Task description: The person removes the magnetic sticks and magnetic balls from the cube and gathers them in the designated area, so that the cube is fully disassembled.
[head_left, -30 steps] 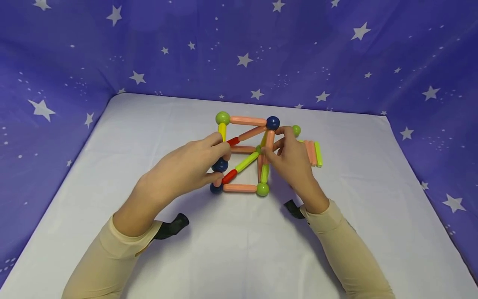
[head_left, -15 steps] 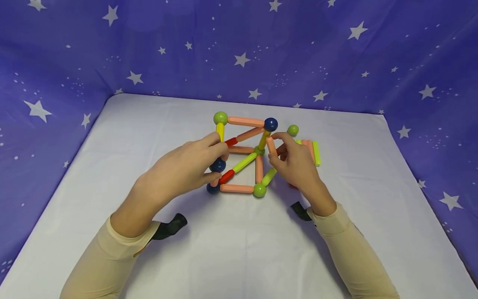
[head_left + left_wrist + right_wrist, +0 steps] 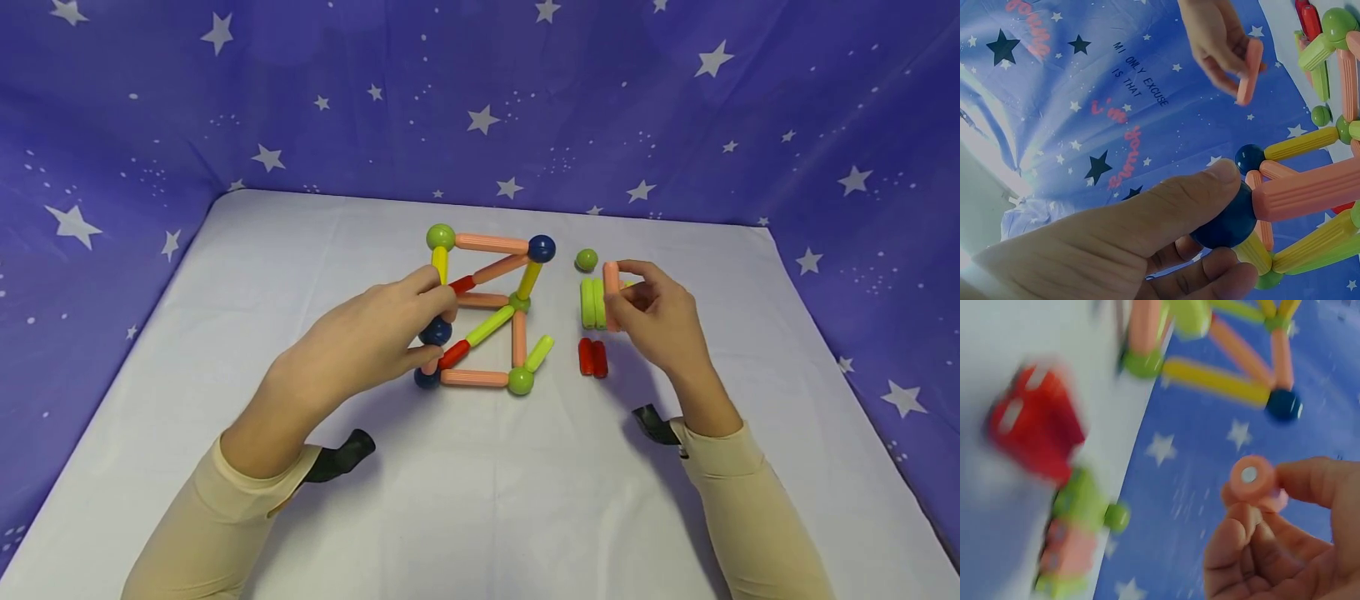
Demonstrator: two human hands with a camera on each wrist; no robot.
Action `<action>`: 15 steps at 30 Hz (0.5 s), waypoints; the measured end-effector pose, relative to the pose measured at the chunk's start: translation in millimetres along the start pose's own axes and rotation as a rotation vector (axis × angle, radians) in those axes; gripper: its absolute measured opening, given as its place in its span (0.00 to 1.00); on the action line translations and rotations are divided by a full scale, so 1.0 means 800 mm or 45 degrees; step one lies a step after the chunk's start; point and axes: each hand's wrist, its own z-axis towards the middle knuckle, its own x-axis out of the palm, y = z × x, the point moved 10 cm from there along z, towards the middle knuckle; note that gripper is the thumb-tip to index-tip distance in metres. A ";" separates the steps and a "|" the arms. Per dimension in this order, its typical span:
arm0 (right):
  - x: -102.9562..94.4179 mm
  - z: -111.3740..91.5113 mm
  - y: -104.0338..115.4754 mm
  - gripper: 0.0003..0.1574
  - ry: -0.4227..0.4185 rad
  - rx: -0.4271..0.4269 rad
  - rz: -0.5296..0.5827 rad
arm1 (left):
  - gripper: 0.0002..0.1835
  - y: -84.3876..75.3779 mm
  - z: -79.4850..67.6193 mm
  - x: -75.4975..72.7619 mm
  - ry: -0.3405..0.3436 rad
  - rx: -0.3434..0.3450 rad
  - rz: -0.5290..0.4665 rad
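Observation:
A frame of magnetic building rods and balls stands mid-table, with a green ball (image 3: 441, 237) and a dark blue ball (image 3: 542, 248) on top. My left hand (image 3: 367, 333) grips another dark blue ball (image 3: 1225, 219) at the frame's near left side, thumb on one side and fingers curled behind. From that ball a salmon rod extends in the left wrist view. My right hand (image 3: 663, 321) pinches a loose salmon rod (image 3: 612, 287) upright between thumb and fingers, right of the frame. A short lime rod (image 3: 540, 354) leans outward from the low front-right green ball (image 3: 521, 381).
Right of the frame lie lime rods (image 3: 588, 304), partly behind the held rod, and two short red rods (image 3: 592, 358). A loose green ball (image 3: 587, 260) sits behind them. A star-patterned purple cloth (image 3: 480, 83) rises beyond the white tabletop (image 3: 480, 500).
My right hand has drawn the salmon rod away from the frame and moved right with it. The lime rod at the front-right ball now leans outward. My left hand keeps its grip.

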 end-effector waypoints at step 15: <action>-0.007 0.034 -0.141 0.34 0.199 0.391 -0.363 | 0.19 0.002 0.000 0.002 -0.005 -0.001 0.013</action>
